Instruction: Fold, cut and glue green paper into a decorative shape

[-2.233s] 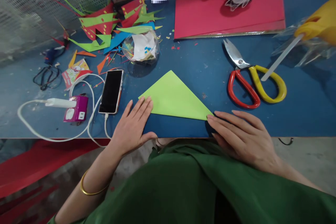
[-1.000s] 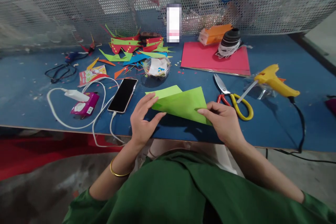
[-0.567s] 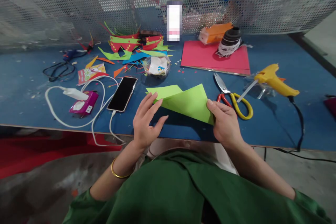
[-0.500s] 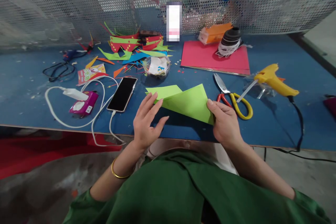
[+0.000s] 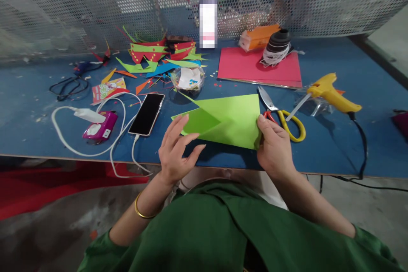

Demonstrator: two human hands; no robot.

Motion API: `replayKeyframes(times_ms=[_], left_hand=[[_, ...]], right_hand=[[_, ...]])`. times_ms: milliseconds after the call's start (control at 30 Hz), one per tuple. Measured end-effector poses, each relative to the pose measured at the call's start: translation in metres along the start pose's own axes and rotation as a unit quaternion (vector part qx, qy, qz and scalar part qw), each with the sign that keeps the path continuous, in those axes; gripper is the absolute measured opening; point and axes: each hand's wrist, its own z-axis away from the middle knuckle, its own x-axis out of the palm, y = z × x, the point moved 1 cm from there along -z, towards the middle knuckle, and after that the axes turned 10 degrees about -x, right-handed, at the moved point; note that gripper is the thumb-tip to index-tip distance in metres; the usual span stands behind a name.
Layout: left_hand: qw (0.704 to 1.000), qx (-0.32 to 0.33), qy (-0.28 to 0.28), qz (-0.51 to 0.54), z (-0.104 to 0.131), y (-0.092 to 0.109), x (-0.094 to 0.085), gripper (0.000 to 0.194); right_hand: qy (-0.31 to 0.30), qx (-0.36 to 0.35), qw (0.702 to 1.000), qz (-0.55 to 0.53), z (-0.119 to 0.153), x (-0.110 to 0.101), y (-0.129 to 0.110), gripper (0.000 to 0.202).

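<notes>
We are at a blue table (image 5: pixel 28 131), with a gray wall full of little holes (image 5: pixel 79 12) on the far side. The green paper (image 5: pixel 237 121) is between our hands, near the middle of the table's near edge. Our right hand (image 5: pixel 276 146) is closed on its right end, thumb on top. Our left hand (image 5: pixel 175 153) is open, fingers apart, by the left end; we can't tell if the tips press on it. The paper looks folded over already, but its left end opens like a beak, so we think the fold is not flat yet. It has no cuts that we can see. The scissors (image 5: pixel 267 98), just to the right, are in nobody's hand.
</notes>
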Motion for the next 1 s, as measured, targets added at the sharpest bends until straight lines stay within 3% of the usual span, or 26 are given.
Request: replayKeyframes(times_ms=[100, 200, 367, 667, 1000], left_hand=[[0.997, -0.014, -0.034, 0.071, 0.001, 0.0, -0.003, 0.017], [0.989, -0.03, -0.074, 0.121, 0.003, -0.001, -0.005, 0.023], [0.989, -0.041, -0.078, 0.121, 0.007, -0.003, -0.009, 0.024], [0.99, -0.04, -0.084, 0.105, 0.011, -0.005, -0.008, 0.024], [0.989, -0.057, -0.1, 0.091, 0.011, -0.005, -0.008, 0.02]], right_hand=[[0.017, -0.012, 1.0, -0.001, -0.002, 0.001, -0.002, 0.024], [0.048, -0.007, 0.999, -0.001, -0.004, 0.0, -0.004, 0.019], [0.105, -0.021, 0.994, -0.031, -0.006, -0.003, -0.002, 0.01], [0.057, -0.037, 0.997, 0.028, -0.005, -0.013, 0.013, 0.015], [0.007, -0.034, 0.999, 0.041, 0.004, -0.009, 0.005, 0.016]])
